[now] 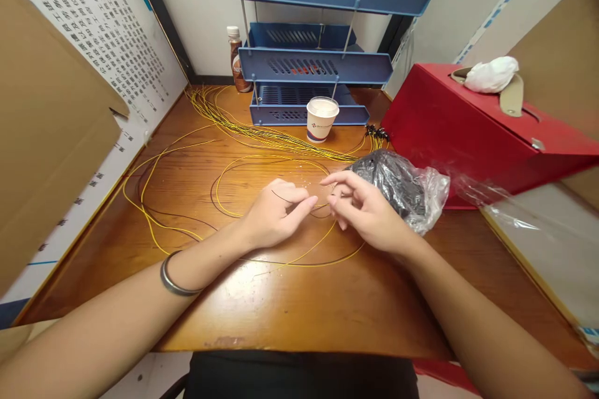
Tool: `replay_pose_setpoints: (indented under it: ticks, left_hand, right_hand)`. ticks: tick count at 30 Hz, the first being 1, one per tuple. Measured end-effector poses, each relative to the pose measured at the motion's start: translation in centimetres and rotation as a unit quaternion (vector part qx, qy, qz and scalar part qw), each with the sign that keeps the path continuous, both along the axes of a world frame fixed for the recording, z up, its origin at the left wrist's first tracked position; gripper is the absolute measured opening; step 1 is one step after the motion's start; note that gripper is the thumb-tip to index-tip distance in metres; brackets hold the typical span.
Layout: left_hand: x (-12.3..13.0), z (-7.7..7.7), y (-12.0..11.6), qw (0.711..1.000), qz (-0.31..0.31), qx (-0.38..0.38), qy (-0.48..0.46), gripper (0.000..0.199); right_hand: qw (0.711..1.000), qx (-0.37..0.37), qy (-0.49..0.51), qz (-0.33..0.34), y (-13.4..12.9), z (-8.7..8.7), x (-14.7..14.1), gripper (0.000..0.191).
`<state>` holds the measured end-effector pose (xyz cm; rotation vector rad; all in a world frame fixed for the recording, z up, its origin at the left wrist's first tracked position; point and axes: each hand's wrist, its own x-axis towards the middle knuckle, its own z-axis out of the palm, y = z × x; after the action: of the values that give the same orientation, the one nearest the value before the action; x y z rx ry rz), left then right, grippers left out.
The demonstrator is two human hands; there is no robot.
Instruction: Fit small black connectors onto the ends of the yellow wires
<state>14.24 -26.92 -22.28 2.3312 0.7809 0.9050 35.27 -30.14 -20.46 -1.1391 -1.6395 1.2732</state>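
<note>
Curling loosely, the thin wires (262, 133) look yellow and black

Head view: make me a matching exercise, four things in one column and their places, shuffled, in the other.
1. Paper cup
2. Bottle
3. Bracelet
4. White bundle

A. Around the left forearm
B. In front of the blue rack
C. On top of the red box
D. At the left end of the blue rack

Pairs: 1-B, 2-D, 3-A, 4-C

Brt indoor light, glare on desk (253, 308), wide-lens distort. @ edges
</note>
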Motion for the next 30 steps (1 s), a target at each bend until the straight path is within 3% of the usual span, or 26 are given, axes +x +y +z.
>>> replay_pose_setpoints:
  ticks: [4, 6, 8, 11, 15, 19, 24, 27, 30]
  left_hand:
    - [0.2, -0.2, 0.3, 0.999, 0.038, -0.016, -0.018, 0.046]
    - [0.2, -0.2, 0.3, 0.999, 0.042, -0.01, -0.017, 0.044]
    - [0.1, -0.3, 0.3, 0.999, 0.038, -0.007, -0.007, 0.041]
    - [0.0, -0.3, 0.2, 0.999, 0.041, -0.006, 0.006, 0.038]
    - [0.0, -0.3, 0.1, 0.999, 0.047, -0.007, 0.009, 0.037]
    - [0.1, -0.2, 0.1, 0.999, 0.047, -0.003, 0.014, 0.039]
    - [0.2, -0.2, 0.1, 0.997, 0.042, -0.063, -0.012, 0.039]
    - [0.1, -0.3, 0.1, 0.986, 0.059, -0.144, -0.055, 0.041]
    - [0.1, -0.4, 0.2, 0.98, 0.08, -0.17, -0.072, 0.042]
  right_hand:
    - [0.968, -0.152, 0.199, -0.032, 0.3, 0.1, -0.3, 0.016]
    - [0.955, -0.19, 0.225, -0.016, 0.3, 0.2, -0.5, 0.011]
    - [0.972, -0.172, 0.159, 0.015, 0.0, 0.2, -0.6, 0.013]
    - [0.993, -0.048, -0.07, 0.084, -0.7, 0.0, -0.9, 0.015]
    - [0.953, 0.042, -0.232, 0.189, -1.4, -0.1, -1.2, 0.012]
    - [0.924, 0.094, -0.305, 0.212, -1.7, 0.2, -1.5, 0.017]
    - [0.909, 0.108, -0.34, 0.214, -1.8, 0.3, -1.6, 0.019]
    - [0.939, 0.079, -0.262, 0.208, -1.7, 0.3, -1.3, 0.017]
    - [0.977, 0.05, -0.159, 0.135, -1.4, 0.5, -0.8, 0.018]
